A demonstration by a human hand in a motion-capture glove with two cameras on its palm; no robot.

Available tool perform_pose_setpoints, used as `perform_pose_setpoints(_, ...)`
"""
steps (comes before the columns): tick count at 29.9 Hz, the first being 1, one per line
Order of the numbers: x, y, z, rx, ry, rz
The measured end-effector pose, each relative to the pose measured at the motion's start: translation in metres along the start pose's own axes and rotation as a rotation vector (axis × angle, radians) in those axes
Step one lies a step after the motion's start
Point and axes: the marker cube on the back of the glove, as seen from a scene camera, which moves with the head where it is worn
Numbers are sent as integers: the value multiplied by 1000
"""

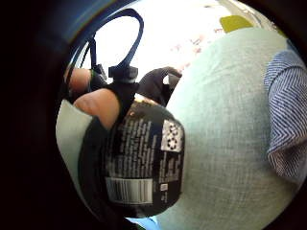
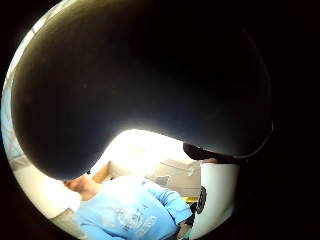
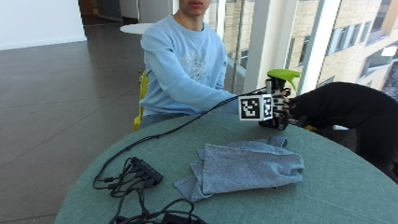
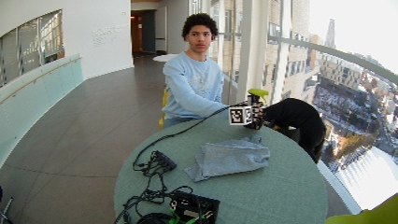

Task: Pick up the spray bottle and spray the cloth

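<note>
In the outside view my gloved right hand (image 3: 278,108) grips a black spray bottle (image 3: 277,122) with a green trigger head (image 3: 283,73). The bottle stands upright at the far side of the round green table (image 3: 342,186), just beyond the cloth. The blue-grey cloth (image 3: 249,165) lies crumpled and flat in the middle of the table. In the little finger side palm view the bottle's labelled black body (image 1: 144,163) sits against my fingers (image 1: 98,103), with the cloth (image 1: 288,120) on the table beside it. The bottle (image 2: 140,85) fills the thumb side palm view. Whether its base touches the table is hidden.
A black cable hub (image 3: 144,170) and loose cables lie on the table's near left part. A black box (image 4: 196,205) sits at the front edge. A black bag or coat (image 3: 348,109) is heaped just right of the bottle. A yellow chair (image 3: 138,107) stands behind the person.
</note>
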Motion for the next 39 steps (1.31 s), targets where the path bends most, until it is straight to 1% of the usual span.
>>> perform_pose_setpoints(17, 7, 1, 2, 15, 38, 10)
perform_pose_setpoints(24, -9, 14, -17, 24, 70, -18)
perform_pose_setpoints(28, -22, 36, -48, 17, 144, -31)
perform_pose_setpoints(31, -29, 60, -79, -1, 243, -11)
perform_pose_setpoints(36, -37, 114, -136, -30, 406, 68)
perform_pose_setpoints(39, -40, 159, -170, -17, 513, 111)
